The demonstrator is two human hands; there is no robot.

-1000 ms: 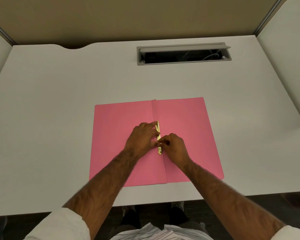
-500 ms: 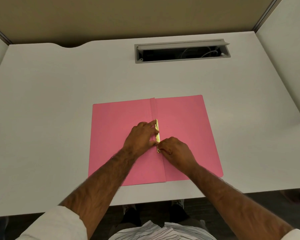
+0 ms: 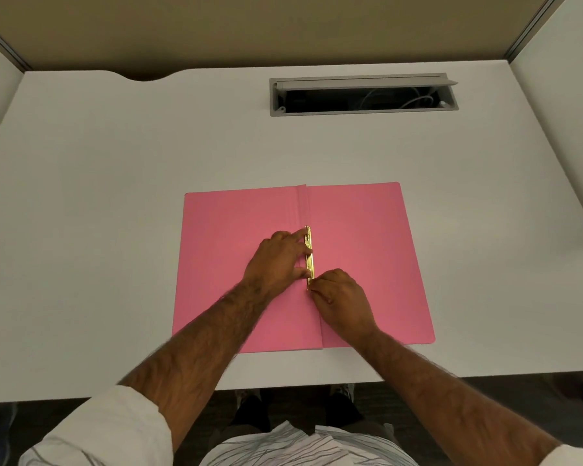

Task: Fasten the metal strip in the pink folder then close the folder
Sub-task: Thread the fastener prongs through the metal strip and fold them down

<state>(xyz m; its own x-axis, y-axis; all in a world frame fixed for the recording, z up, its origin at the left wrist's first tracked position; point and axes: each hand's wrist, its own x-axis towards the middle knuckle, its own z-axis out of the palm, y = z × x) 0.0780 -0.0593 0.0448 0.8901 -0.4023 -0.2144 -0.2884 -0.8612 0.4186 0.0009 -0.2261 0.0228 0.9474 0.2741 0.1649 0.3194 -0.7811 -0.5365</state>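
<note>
A pink folder (image 3: 360, 250) lies open and flat on the white desk (image 3: 115, 196). A gold metal strip (image 3: 308, 253) runs along its centre crease. My left hand (image 3: 276, 260) rests on the left flap with its fingertips pressing on the strip from the side. My right hand (image 3: 340, 297) sits just below, its fingertips pinched on the strip's near end. The strip's near tip is hidden under my right fingers.
A grey cable hatch (image 3: 362, 95) stands open at the back of the desk, with wires inside. Partition walls (image 3: 562, 62) enclose the desk on the left, the back and the right. The desk's front edge is close below the folder.
My right hand has slid down the strip toward its near end, uncovering more of the strip. My left hand has stayed pressing on the strip.
</note>
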